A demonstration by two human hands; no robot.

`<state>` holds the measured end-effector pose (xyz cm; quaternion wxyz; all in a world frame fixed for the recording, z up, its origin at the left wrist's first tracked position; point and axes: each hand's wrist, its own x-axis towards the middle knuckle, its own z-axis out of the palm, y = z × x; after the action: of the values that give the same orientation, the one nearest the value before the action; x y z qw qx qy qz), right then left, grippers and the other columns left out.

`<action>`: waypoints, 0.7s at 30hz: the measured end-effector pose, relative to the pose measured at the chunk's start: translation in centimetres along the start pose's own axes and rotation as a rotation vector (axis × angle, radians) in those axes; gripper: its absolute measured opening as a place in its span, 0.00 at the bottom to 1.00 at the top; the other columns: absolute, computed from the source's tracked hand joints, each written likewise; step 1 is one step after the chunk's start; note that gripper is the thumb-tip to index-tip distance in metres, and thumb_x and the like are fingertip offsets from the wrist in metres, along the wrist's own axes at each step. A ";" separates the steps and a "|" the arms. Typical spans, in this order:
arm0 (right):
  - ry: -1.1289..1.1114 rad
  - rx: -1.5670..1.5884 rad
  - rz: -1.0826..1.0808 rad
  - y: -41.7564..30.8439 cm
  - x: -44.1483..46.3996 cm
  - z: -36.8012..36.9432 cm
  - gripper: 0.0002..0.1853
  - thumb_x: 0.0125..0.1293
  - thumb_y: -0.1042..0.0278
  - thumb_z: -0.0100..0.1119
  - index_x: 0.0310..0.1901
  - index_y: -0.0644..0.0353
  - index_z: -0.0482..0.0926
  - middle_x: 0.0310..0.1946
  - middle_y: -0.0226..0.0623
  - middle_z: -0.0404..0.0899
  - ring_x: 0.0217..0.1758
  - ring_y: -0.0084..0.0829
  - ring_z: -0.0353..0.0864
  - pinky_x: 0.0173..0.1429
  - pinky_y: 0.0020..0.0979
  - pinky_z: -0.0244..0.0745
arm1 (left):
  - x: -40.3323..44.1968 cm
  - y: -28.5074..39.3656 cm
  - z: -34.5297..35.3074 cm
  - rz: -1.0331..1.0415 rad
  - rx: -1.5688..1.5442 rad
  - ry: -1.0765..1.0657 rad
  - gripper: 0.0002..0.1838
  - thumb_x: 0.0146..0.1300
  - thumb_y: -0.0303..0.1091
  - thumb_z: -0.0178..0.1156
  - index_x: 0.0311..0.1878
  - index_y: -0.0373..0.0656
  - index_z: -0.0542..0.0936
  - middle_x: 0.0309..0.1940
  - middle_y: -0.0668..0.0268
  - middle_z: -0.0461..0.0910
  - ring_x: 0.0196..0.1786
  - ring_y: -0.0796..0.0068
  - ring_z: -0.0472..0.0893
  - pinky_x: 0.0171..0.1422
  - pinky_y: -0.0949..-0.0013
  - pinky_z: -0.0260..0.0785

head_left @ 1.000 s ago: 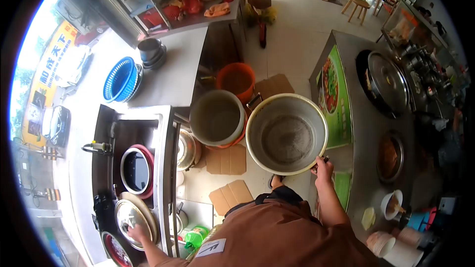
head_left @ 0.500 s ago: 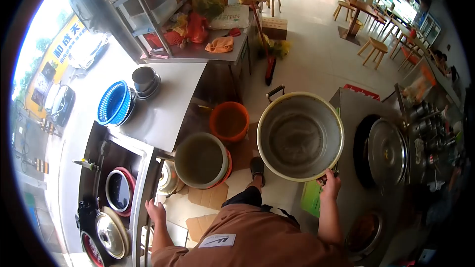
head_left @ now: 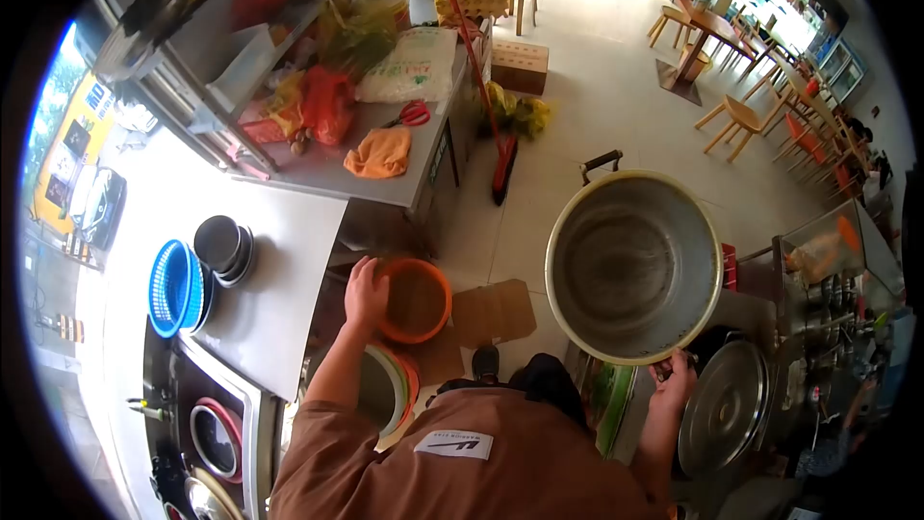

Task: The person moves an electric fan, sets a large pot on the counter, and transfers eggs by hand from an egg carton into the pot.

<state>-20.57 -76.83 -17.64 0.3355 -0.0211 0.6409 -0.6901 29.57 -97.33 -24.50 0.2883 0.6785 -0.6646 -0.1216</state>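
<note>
A large metal pot with a pale rim, no contents visible in it, is tilted toward me. My right hand is closed around its near handle, while the far handle sticks out free. My left hand reaches forward with fingers stretched out and nothing in it. It overlaps the left rim of an orange bucket; whether it touches is unclear. Below that bucket stands a grey-white tub, partly hidden by my left arm.
To the left are a steel counter with a blue basket and dark bowls, and a sink. A large lid lies at right. Cardboard and a red broom are on the floor. A person sits far back.
My left hand has moved from beside the sink forward to the orange bucket. The pot, still in my right hand, appears further right. My body has stepped forward and the view has shifted.
</note>
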 end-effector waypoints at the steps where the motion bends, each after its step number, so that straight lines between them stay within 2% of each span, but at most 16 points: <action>1: 0.052 0.001 -0.013 -0.4 1.7 1.0 0.07 0.62 0.66 0.57 0.37 0.61 0.75 0.27 0.29 0.75 0.28 0.22 0.72 0.30 0.31 0.72 | 2.2 1.7 0.9 0.002 0.012 -0.002 0.22 0.55 0.34 0.60 0.54 0.38 0.74 0.57 0.51 0.70 0.58 0.52 0.71 0.61 0.60 0.66; 3: 0.044 0.004 -0.011 -0.8 5.5 3.2 0.08 0.63 0.65 0.56 0.37 0.62 0.75 0.28 0.31 0.76 0.29 0.23 0.73 0.30 0.30 0.71 | 6.2 4.4 3.0 0.107 -0.068 -0.050 0.22 0.55 0.33 0.60 0.53 0.37 0.74 0.56 0.51 0.71 0.58 0.52 0.72 0.60 0.60 0.66; 7: 0.005 -0.021 0.020 -1.0 14.8 7.7 0.09 0.63 0.65 0.55 0.37 0.62 0.74 0.27 0.32 0.77 0.27 0.24 0.74 0.30 0.30 0.72 | 11.9 7.4 7.2 0.062 -0.068 -0.181 0.21 0.55 0.34 0.60 0.53 0.37 0.74 0.55 0.52 0.72 0.57 0.53 0.72 0.59 0.61 0.67; 9: 0.096 -0.051 0.094 -1.1 19.4 9.9 0.08 0.63 0.65 0.56 0.36 0.61 0.75 0.26 0.31 0.77 0.27 0.23 0.74 0.30 0.30 0.72 | 13.5 8.8 8.9 0.033 -0.045 -0.169 0.22 0.56 0.34 0.60 0.53 0.37 0.74 0.56 0.52 0.72 0.56 0.53 0.73 0.58 0.60 0.67; 11: 0.028 -0.037 0.087 -1.5 23.8 11.7 0.07 0.62 0.65 0.56 0.36 0.60 0.75 0.28 0.31 0.76 0.28 0.23 0.75 0.29 0.29 0.72 | 15.1 10.1 9.9 -0.154 -0.073 -0.176 0.22 0.56 0.34 0.60 0.53 0.36 0.74 0.56 0.52 0.72 0.55 0.55 0.74 0.57 0.61 0.68; 17: 0.000 -0.138 0.100 -4.5 36.4 19.8 0.06 0.62 0.67 0.55 0.36 0.60 0.74 0.30 0.30 0.76 0.30 0.25 0.77 0.28 0.29 0.75 | 23.9 15.4 11.7 -0.212 -0.097 -0.104 0.22 0.56 0.31 0.60 0.55 0.35 0.72 0.50 0.55 0.74 0.48 0.61 0.76 0.49 0.67 0.72; 18: 0.021 -0.188 0.109 -5.1 38.2 21.2 0.07 0.62 0.65 0.55 0.37 0.58 0.74 0.31 0.30 0.76 0.32 0.26 0.76 0.33 0.33 0.75 | 25.2 15.9 12.7 -0.244 -0.173 -0.080 0.23 0.56 0.31 0.60 0.55 0.35 0.72 0.49 0.55 0.74 0.48 0.62 0.77 0.48 0.68 0.72; 19: 0.008 -0.206 0.100 -5.7 39.7 22.6 0.07 0.62 0.65 0.55 0.37 0.58 0.74 0.31 0.30 0.76 0.32 0.26 0.76 0.33 0.33 0.75 | 26.7 16.4 13.7 -0.269 -0.251 -0.051 0.23 0.57 0.31 0.60 0.56 0.35 0.72 0.48 0.56 0.75 0.47 0.63 0.77 0.47 0.69 0.73; 21: 0.022 -0.210 0.094 -6.5 42.6 25.2 0.07 0.62 0.66 0.56 0.37 0.60 0.75 0.32 0.31 0.77 0.31 0.26 0.78 0.29 0.29 0.76 | 30.2 17.4 16.0 -0.296 -0.291 -0.016 0.22 0.58 0.31 0.60 0.56 0.35 0.72 0.48 0.56 0.75 0.46 0.66 0.78 0.46 0.71 0.73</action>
<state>-44.81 -119.92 -24.38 0.3565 -0.0185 0.7135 -0.6030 8.94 -129.50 -21.15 0.3573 0.7189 -0.5354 -0.2626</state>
